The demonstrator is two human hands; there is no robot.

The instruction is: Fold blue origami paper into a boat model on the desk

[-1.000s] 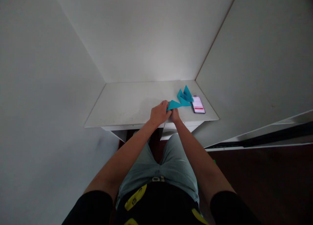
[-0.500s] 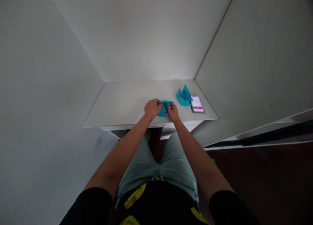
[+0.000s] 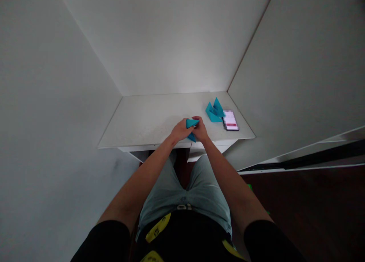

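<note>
A small folded piece of teal paper (image 3: 191,124) is pinched between both my hands above the front edge of a white desk (image 3: 148,119). My left hand (image 3: 180,130) grips it from the left, fingers closed. My right hand (image 3: 201,130) grips it from the right, fingers curled over the top. Part of the paper is hidden between my palms. A finished teal paper shape (image 3: 214,111) with pointed tips stands on the desk further back to the right, apart from my hands.
A phone (image 3: 230,120) with a lit screen lies beside the standing paper shape, near the desk's right edge. White walls close the desk in on the left, back and right. Dark floor lies below on the right.
The teal paper went from a long flat strip to a smaller folded bundle between my hands. Both hands drew slightly toward the desk's front edge. The standing shape and phone stayed put.
</note>
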